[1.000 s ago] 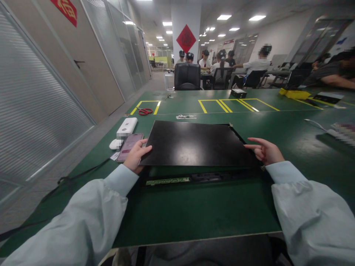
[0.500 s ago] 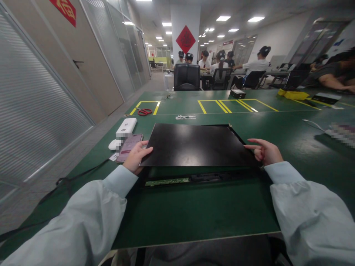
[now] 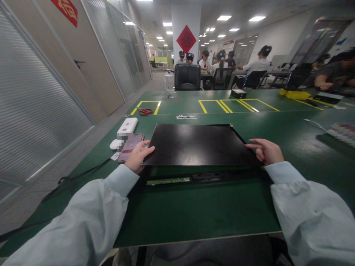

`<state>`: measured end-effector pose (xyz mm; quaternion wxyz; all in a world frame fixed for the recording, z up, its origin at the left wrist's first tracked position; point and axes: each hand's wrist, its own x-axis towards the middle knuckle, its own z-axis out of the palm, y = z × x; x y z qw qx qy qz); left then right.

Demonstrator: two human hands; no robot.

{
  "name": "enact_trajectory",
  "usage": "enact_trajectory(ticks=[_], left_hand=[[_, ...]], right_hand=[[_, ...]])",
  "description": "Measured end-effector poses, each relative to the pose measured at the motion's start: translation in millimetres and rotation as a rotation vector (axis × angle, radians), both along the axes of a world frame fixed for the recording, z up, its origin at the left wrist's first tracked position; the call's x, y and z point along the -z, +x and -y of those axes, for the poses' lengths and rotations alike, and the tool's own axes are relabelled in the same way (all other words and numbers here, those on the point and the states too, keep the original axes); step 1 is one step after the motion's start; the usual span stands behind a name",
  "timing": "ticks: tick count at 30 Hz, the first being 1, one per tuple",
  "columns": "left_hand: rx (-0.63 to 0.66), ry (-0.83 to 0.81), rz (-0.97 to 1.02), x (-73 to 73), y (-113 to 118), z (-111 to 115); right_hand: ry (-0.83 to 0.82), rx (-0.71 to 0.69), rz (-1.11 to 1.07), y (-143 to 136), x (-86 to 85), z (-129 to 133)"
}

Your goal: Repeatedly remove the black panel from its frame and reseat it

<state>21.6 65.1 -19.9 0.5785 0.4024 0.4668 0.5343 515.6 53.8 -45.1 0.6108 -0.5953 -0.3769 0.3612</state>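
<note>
A glossy black display panel [image 3: 194,146] is tilted over a thin black frame [image 3: 239,135], its near edge raised. Below that edge, a narrow green circuit board [image 3: 168,181] shows in the frame's near side. My left hand [image 3: 138,155] is closed on the panel's left edge, thumb on top and fingers partly hidden underneath. At the right edge, my right hand [image 3: 267,151] has its fingertips against the panel, with the index finger stretched out above and the other fingers bent. What lies beneath the panel is mostly hidden.
Left of the panel lie a phone [image 3: 131,147], a white power bank [image 3: 127,126] and a black strap [image 3: 83,171]. Red scissors [image 3: 145,111], small white pieces [image 3: 186,116] and a black box [image 3: 238,93] lie farther back. People sit at tables beyond; one person leans in at far right.
The view has shifted very slightly. Both hands stay at the panel's edges, and the panel keeps nearly the same tilt. The far-right person's arm has moved.
</note>
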Motion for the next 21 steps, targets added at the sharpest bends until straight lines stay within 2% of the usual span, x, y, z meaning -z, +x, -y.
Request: enact_trajectory(ticks=[13, 21], left_hand=[[0.011, 0.021, -0.011, 1.1, 1.7, 1.3], [0.015, 0.029, -0.015, 0.6, 2.3, 2.2]], right_hand=[[0.004, -0.015, 0.170, -9.6, -3.6, 9.7], [-0.028, 0.010, 0.409, -1.5, 0.4, 6.3]])
